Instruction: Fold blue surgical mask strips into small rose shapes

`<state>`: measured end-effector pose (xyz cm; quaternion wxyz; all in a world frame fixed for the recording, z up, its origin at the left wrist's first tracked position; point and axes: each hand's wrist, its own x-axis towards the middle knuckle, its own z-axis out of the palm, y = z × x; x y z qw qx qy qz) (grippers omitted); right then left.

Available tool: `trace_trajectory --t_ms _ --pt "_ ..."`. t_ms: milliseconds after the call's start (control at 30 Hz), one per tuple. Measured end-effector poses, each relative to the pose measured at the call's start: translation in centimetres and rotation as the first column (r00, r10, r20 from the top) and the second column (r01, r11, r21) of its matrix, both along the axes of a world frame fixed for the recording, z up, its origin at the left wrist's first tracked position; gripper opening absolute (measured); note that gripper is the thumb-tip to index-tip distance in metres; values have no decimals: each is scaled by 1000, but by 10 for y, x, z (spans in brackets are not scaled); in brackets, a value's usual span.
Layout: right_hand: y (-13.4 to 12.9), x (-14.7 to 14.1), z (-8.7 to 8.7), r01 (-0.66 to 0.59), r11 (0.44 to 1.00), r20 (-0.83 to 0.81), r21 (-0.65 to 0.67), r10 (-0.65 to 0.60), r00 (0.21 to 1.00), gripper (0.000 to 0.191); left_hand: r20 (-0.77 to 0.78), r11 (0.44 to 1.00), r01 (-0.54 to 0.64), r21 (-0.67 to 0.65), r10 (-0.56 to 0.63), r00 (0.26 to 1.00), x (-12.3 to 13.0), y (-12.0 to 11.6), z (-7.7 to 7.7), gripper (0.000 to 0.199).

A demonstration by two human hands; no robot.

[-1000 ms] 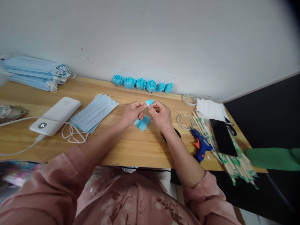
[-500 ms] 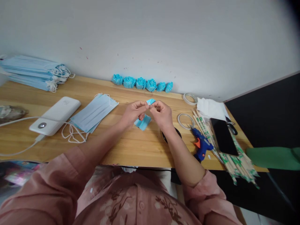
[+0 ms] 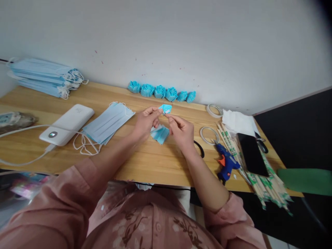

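Observation:
A small folded piece of blue fabric [image 3: 166, 108] with a white patch is held above the middle of the table. My left hand [image 3: 146, 121] pinches its lower left corner between thumb and fingertips. At the lower edge, the thumb and index finger of my right hand [image 3: 183, 133] close on the piece, with the other fingers curled in. Just below, between both hands, another pleated blue fabric piece [image 3: 161, 134] lies on the wood, part of it white. A black curved handle [image 3: 199, 149] shows partly from behind my right wrist.
Several blue fabric flowers [image 3: 160, 92] line the wall. To the left are loose face masks [image 3: 107, 122], a mask stack [image 3: 46, 77] and a cabled white power bank [image 3: 67, 124]. On the right lie tape rolls [image 3: 214, 110], a blue glue gun [image 3: 226, 160], wrapped sticks [image 3: 259, 193] and a phone [image 3: 252, 154].
The folded piece has been turned and now shows more of its blue face. My right hand has drawn slightly back and down from my left. The whole view has shifted a little.

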<state>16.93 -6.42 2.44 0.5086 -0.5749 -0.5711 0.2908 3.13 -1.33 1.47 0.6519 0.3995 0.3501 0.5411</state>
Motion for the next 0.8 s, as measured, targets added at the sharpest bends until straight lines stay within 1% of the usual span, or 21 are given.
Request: trace_trajectory --t_ms 100,200,333,433,600,700,800 --pt "-4 0 2 31 999 -120 32 -27 992 34 56 999 -29 -17 30 998 -1 3 0 29" --pt "0 3 -1 61 997 -246 36 -50 968 33 49 1000 -5 -2 5 999 -2 2 1 30" --pt "9 7 -6 18 999 -349 -43 -32 937 32 17 1000 22 13 -22 1000 0 -3 3 31" --pt "12 6 -7 -37 996 -372 -85 3 928 30 9 998 61 33 -62 998 2 -6 3 30" --pt "11 3 -7 -87 993 -367 -83 50 929 27 -23 997 75 33 -74 997 6 -9 0 28" --pt "12 4 -9 -93 992 -357 -80 59 932 26 -50 997 76 29 -74 996 8 -10 -1 25" --pt "13 5 -11 -71 994 -322 -85 40 946 21 -74 996 78 30 -76 994 8 -11 -2 24"
